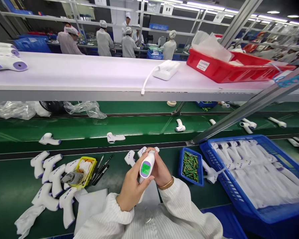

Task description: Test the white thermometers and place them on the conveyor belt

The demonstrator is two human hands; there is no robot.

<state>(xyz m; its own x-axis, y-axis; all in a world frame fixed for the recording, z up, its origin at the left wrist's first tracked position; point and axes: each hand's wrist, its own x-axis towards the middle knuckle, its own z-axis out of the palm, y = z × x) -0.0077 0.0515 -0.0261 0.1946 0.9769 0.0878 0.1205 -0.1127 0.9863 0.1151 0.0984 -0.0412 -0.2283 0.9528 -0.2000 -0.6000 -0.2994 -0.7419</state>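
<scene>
Both hands, left hand (pixel 131 189) and right hand (pixel 161 171), grip one thermometer gun (pixel 147 166). Small blue bin (pixel 181 162) holds batteries (pixel 190 166). Big blue crate (pixel 276 212) holds more white thermometers (pixel 251 169).

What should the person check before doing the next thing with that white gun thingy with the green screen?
1. Both hands on it: left hand and right hand grip the thermometer: ok.
2. Screen lit green: ok.
3. Reading on screen: too small, cannot tell.
4. Small blue bin of batteries beside the right hand: ok.
5. Room left in the big blue crate of thermometers: cannot tell.
6. Tweezers close to the left hand: ok.
</scene>
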